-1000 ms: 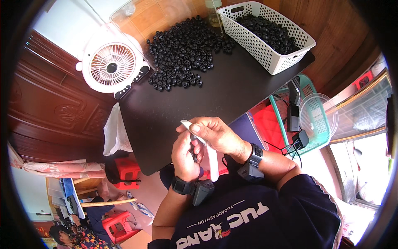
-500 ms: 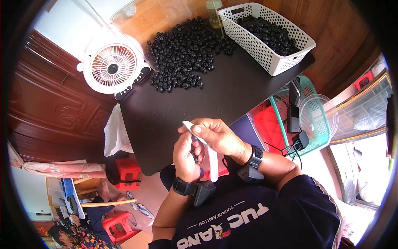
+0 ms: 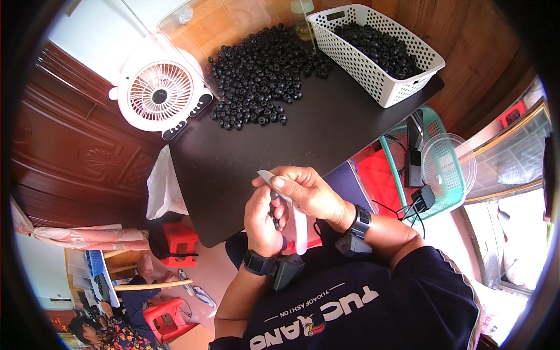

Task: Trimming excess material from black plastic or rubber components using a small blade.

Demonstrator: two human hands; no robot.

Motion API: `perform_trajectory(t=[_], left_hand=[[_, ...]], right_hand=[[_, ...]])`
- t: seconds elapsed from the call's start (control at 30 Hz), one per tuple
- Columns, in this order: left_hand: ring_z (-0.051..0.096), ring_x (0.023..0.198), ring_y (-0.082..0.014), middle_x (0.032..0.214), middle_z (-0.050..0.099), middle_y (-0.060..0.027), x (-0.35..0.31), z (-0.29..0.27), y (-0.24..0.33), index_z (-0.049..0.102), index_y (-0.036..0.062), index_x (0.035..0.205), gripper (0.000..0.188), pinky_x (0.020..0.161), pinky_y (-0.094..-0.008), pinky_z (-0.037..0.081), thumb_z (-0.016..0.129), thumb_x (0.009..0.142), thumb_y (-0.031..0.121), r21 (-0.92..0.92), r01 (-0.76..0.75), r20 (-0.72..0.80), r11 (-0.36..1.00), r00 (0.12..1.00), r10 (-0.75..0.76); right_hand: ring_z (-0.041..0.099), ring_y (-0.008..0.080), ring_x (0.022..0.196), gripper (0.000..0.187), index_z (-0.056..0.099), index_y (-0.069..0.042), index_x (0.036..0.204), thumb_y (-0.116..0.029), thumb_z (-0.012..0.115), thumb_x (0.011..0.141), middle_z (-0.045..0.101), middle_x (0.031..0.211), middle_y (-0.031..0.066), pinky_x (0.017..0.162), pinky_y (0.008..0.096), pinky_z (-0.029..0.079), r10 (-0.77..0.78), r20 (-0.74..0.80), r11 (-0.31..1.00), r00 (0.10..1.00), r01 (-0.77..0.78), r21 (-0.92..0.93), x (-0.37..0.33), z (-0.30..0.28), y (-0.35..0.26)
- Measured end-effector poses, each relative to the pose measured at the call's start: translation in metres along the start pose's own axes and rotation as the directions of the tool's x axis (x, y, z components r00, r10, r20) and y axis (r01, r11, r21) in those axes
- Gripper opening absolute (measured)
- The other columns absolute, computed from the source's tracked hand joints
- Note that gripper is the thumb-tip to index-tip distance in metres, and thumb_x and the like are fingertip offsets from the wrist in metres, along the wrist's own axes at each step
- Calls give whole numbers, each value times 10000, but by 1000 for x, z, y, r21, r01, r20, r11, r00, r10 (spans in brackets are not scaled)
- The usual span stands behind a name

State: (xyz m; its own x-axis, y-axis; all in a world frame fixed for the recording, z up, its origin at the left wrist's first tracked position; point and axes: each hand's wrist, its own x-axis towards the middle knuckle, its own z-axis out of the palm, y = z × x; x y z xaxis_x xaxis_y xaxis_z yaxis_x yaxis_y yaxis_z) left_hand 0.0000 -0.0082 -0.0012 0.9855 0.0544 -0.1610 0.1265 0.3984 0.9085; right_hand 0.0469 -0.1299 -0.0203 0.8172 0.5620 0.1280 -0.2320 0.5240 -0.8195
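Observation:
Both my hands are close together above the near edge of the black table [image 3: 245,157]. My right hand [image 3: 306,189] grips a small knife, its thumb pressed against the blade [image 3: 267,177]. The knife's pale handle [image 3: 300,230] sticks out below, toward my body. My left hand [image 3: 262,221] is closed with curled fingers around small black parts [image 3: 275,201], partly hidden by the fingers. A wide pile of similar small, round, hollow black parts [image 3: 256,76] lies at the far side of the table.
A white perforated basket [image 3: 402,90] of black parts stands far right. A white fan [image 3: 157,96] sits at far left. Right of the table, a green basket [image 3: 452,181] holds black adapters and cables. Red stools [image 3: 178,242] and another person [image 3: 111,332] are at lower left.
The knife blade has tilted slightly and now looks greyer. Both hands stay almost in the same place and keep their grip.

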Motion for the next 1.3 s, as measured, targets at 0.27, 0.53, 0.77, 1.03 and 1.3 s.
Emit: perform_trajectory(t=[0.27,0.53,0.77,1.03,1.3], left_hand=[[370,405,-53,540,422,34,0,-1,-1,453,119,720,324,358,-202,262,399,965,325,16,-12,9,1000,1000,12],[371,424,-46,560,425,33,0,1,-1,461,116,729,325,380,-203,275,396,966,329,75,2,-25,997,1000,0],[378,417,-76,551,416,23,8,-13,5,499,101,725,293,376,-223,286,436,936,295,-109,32,-97,994,994,-42],[495,718,-76,747,512,26,15,-39,-4,564,90,831,229,661,-256,416,429,947,235,-236,27,-102,971,993,-52],[493,704,-81,749,504,30,14,-35,6,547,117,817,227,651,-250,424,463,957,275,-221,19,-173,975,983,-59]], right_hand=[[620,91,727,326,631,4,1062,-283,508,967,638,1104,95,647,231,530,-5,8,1000,1000,5,-15,-1,-1,1],[562,47,624,289,615,-20,1100,-252,492,979,585,737,-12,566,194,499,-86,4,995,996,86,-52,-1,2,4],[651,179,806,288,621,39,994,-223,504,970,643,976,130,692,295,537,-249,84,935,965,262,-237,-6,8,-5],[563,347,1118,330,558,-12,681,-245,579,914,595,1196,184,920,424,452,-452,277,545,848,509,-666,-3,17,-2],[556,353,1123,298,554,-1,718,-233,590,900,574,1214,211,931,424,458,-433,278,526,857,491,-694,-5,19,-6]])
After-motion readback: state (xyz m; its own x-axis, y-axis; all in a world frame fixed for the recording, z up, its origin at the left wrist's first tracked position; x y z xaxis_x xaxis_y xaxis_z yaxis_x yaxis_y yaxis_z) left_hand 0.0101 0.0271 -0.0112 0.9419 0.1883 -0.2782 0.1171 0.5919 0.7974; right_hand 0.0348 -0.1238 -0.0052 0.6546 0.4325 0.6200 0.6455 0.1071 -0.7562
